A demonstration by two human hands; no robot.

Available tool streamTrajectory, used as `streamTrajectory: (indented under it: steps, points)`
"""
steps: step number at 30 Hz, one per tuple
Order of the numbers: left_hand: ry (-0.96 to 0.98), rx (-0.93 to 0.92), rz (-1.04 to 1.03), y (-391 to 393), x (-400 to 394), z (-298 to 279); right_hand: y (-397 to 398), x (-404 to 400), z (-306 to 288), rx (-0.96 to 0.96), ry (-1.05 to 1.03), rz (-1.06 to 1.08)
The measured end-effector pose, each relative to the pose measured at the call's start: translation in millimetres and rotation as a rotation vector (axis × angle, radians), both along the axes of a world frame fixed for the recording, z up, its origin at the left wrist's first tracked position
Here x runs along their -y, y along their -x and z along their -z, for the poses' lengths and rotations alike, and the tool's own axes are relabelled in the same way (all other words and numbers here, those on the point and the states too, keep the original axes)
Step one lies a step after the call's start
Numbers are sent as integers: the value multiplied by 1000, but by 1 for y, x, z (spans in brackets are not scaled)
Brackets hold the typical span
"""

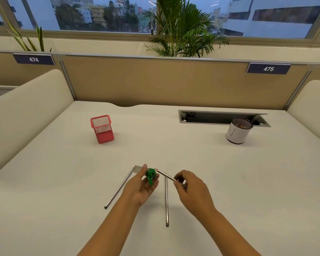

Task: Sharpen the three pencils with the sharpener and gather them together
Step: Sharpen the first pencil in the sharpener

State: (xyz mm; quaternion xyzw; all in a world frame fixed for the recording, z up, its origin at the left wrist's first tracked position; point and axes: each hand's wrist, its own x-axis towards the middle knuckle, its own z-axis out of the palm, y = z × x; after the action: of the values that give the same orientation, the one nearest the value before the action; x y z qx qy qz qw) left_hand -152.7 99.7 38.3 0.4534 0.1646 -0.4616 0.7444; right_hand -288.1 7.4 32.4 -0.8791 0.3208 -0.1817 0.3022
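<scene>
Red mesh holder (102, 129), white cup (237, 133), desk cable tray (207, 118), palm plant (181, 28)

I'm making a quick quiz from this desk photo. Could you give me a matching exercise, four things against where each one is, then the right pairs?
Things:
1. green sharpener
2. red mesh holder
3. white cup
4. pencil with its tip at the sharpener

Places:
A. far right of the desk, beside the cable slot
B. in the right hand
C. in the left hand
D. far left of the desk, standing alone

Pairs: 1-C, 2-D, 3-A, 4-B
</scene>
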Motion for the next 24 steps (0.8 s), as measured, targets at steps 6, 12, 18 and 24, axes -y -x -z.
streamTrajectory:
  steps: [6,12,18,24]
  points:
    - [-37,26,-9,0,1,-4,1,-7,1,-36,186,-9]
    - [-64,101,-18,2,0,-4,1,-15,0,8,245,2]
    - [-73,132,-16,1,1,-4,0,-19,-1,21,245,21]
    - [-83,181,35,6,3,-6,-3,-20,-1,24,249,19]
